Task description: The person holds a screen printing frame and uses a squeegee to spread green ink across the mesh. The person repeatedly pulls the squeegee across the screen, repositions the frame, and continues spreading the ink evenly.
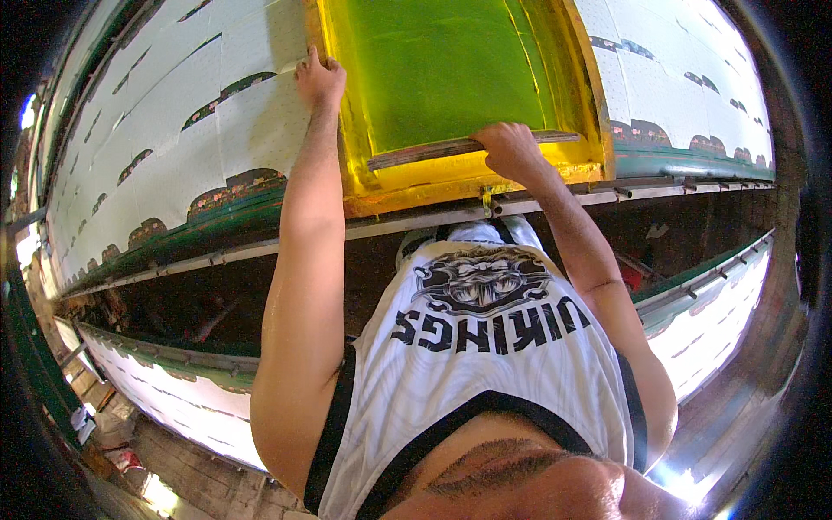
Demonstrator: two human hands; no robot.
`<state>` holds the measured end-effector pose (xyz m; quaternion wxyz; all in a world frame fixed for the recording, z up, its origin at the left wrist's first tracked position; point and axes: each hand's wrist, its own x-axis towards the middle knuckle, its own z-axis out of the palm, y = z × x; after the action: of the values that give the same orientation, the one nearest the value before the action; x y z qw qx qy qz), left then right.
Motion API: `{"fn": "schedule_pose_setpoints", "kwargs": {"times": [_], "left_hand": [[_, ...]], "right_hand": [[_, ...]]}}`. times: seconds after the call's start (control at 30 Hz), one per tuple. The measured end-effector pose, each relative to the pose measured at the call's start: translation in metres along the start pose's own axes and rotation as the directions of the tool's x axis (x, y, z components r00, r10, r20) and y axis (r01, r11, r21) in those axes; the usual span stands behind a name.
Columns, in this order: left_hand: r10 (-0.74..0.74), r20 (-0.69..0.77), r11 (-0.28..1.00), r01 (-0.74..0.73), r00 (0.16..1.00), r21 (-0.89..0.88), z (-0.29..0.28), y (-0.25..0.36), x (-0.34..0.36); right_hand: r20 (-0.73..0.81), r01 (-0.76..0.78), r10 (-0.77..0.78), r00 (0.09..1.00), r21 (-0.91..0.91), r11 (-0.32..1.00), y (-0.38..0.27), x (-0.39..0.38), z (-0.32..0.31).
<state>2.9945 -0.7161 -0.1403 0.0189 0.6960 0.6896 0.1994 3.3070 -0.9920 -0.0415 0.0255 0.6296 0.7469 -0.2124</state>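
A yellow rectangular screen frame [589, 87] with a translucent green middle [442, 61] lies over white sheeting on the long table. My left hand [321, 82] grips the frame's left edge, index finger pointing along it. Near the frame's front, my right hand [507, 152] has its fingers closed on a long, dark squeegee bar [425, 152], which lies crosswise over the green area.
The long table [156, 113] carries white sheets with dark patterned cut-out patches and has a metal rail [243, 250] along its front. Behind me runs another white-covered table [173, 399], past a dark gap. A plank floor [208, 468] shows at lower left.
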Motion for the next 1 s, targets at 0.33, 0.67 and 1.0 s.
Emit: {"fn": "schedule_pose_setpoints", "kwargs": {"times": [0.33, 0.67, 1.0], "left_hand": [[-0.075, 0.100, 0.988, 0.060, 0.992, 0.140, 0.004, 0.013, 0.002], [-0.075, 0.077, 0.961, 0.051, 0.994, 0.271, 0.000, 0.022, 0.006], [-0.093, 0.091, 0.947, 0.060, 0.992, 0.316, 0.001, 0.016, 0.009]], "right_hand": [[0.003, 0.158, -0.159, 0.987, 0.094, 0.983, -0.001, -0.065, 0.033], [-0.399, -0.173, 0.298, 0.867, 0.320, 0.932, 0.209, -0.079, -0.005], [-0.373, -0.319, 0.550, 0.747, 0.525, 0.789, 0.300, -0.046, 0.020]]}}
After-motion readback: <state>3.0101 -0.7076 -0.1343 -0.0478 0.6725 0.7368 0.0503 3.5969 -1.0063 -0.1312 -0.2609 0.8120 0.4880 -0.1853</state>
